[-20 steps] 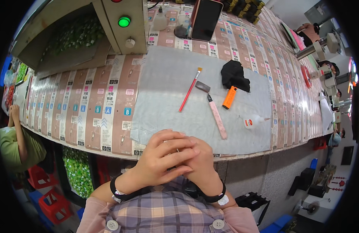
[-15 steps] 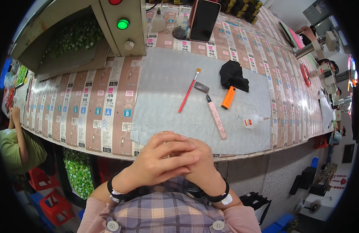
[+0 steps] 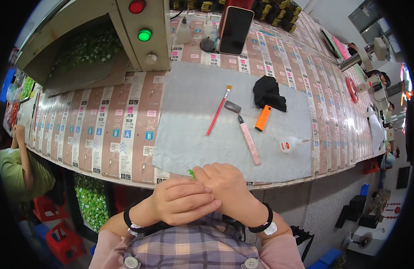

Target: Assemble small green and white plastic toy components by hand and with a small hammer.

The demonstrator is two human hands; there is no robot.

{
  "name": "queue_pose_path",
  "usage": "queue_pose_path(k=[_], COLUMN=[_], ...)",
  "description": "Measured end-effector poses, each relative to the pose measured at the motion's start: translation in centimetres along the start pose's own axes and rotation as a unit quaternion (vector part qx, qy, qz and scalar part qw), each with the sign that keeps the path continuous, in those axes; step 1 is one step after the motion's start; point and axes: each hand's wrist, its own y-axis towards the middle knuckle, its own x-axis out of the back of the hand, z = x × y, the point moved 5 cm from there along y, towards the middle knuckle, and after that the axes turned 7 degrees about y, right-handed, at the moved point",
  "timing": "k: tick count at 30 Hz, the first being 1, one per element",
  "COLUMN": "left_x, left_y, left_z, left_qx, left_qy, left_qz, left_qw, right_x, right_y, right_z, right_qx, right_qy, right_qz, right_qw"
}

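Observation:
My left hand (image 3: 182, 200) and my right hand (image 3: 227, 184) meet at the table's front edge, both closed, the left fingers lying against the right hand. A small bright green piece (image 3: 191, 174) pokes out by the right fingertips; its kind is too hidden to tell. Ahead, on a grey cloth (image 3: 184, 112), lie a red-handled paintbrush (image 3: 216, 112), a craft knife with a pink handle (image 3: 249, 141), a small dark block (image 3: 233, 106), an orange lighter-like tool (image 3: 263, 118), a black crumpled cloth (image 3: 268, 94) and a white glue bottle (image 3: 291, 144).
A beige machine box (image 3: 146, 49) with a lit green button stands at the left back, foliage inside. A phone (image 3: 236, 31) leans upright behind the cloth, beside a clear squeeze bottle (image 3: 184, 32). Another person's arms (image 3: 19, 139) rest at the far left; red stools (image 3: 63, 242) stand below.
My interlaced fingers have come apart and my hands now overlap differently, the right one turned knuckles up. The green piece has come into sight between them. The items on the cloth keep their places.

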Motion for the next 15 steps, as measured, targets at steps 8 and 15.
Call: queue_pose_path(k=[8, 15], left_x=[0.37, 0.4], left_y=[-0.69, -0.68], left_z=[0.03, 0.1], left_qx=[0.0, 0.012], left_qy=[0.003, -0.017], left_qz=[-0.041, -0.019], left_qw=[0.999, 1.0], right_x=[-0.32, -0.22], right_y=[0.36, 0.32], right_z=[0.45, 0.73], right_qx=[0.008, 0.027], right_qy=[-0.022, -0.03], right_qz=[0.045, 0.032], right_qw=[0.999, 0.999])
